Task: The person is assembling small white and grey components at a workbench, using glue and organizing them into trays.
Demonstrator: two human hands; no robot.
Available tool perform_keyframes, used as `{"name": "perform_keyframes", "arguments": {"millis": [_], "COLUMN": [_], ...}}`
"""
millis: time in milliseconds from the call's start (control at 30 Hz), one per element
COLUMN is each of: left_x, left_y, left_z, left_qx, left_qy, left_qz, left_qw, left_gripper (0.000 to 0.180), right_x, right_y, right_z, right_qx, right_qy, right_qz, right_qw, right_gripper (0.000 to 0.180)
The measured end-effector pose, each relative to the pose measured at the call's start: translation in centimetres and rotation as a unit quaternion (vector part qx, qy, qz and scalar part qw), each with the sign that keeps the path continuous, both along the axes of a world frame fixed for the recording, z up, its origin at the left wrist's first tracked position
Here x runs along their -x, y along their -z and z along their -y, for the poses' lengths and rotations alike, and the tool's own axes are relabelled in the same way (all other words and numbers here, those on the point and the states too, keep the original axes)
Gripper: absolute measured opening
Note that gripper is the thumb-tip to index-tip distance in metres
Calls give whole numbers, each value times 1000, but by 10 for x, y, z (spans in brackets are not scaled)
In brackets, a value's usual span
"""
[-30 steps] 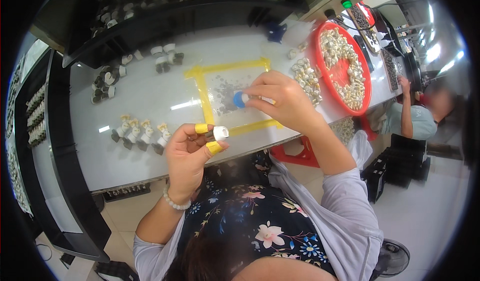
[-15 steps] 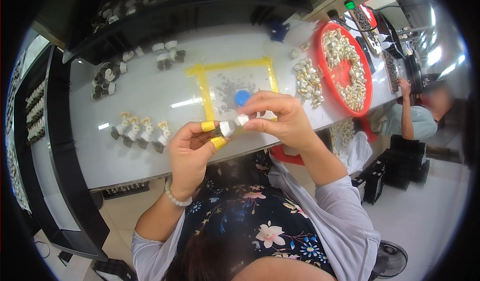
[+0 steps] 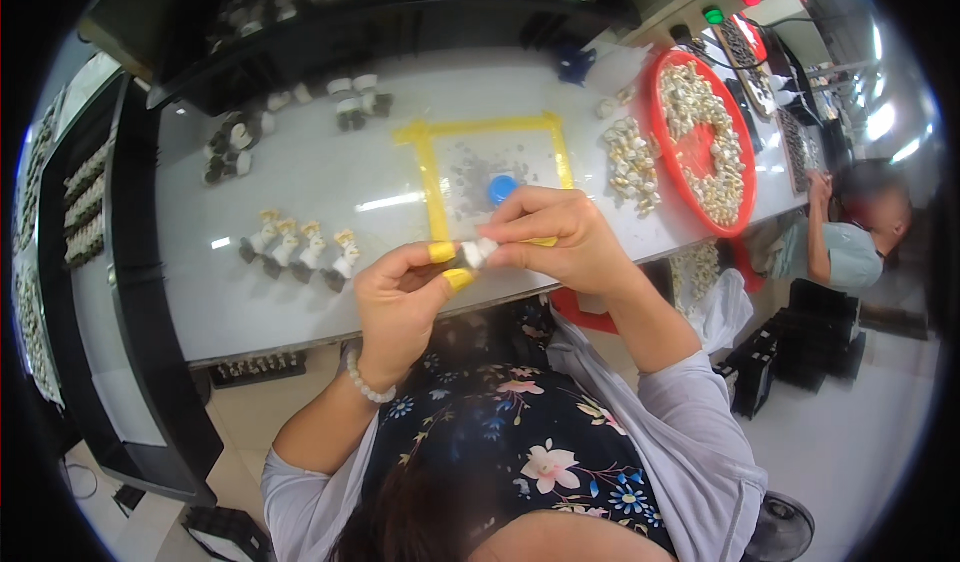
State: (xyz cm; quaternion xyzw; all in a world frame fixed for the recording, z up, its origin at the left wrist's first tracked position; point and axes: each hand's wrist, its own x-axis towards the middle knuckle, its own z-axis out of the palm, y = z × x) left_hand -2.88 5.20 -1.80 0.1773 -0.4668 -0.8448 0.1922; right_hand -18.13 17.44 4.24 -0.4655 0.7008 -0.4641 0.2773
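My left hand [image 3: 395, 302], with yellow tape on thumb and finger, pinches a small white figurine body with a dark base [image 3: 470, 256]. Between the thumb and fingertips of my right hand [image 3: 570, 240] is a small white figurine piece [image 3: 487, 247]. The two parts meet, though the fingers partly hide the join. Just beyond my right fingertips a round blue cap [image 3: 502, 189] lies inside a yellow tape frame [image 3: 430, 177] with grey smudges. Several white figurines with tan tops and dark bases [image 3: 312, 250] stand in a row left of my left hand.
A red oval tray [image 3: 745, 202] of small cream pieces stands at the right, beside a loose pile [image 3: 630, 167]. More white-and-dark bodies [image 3: 358, 102] sit at the back. Black racks [image 3: 150, 292] border the left side. A co-worker [image 3: 830, 247] sits far right.
My right hand has brought the small white piece against the body in my left hand, closing the gap between them. The whole view has shifted slightly.
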Motion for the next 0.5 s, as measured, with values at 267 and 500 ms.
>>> {"name": "perform_keyframes", "arguments": {"millis": [267, 500], "left_x": [-33, -54], "left_y": [-14, -9], "left_z": [-5, 23], "left_qx": [98, 683], "left_qy": [19, -134], "left_qz": [15, 80], "left_qw": [995, 714], "left_gripper": [27, 20], "right_x": [-18, -19], "right_y": [15, 20], "right_z": [-9, -17], "right_qx": [36, 82], "right_qy": [-53, -3], "right_qz": [-62, -157], "right_qw": [996, 984], "right_gripper": [33, 42]}}
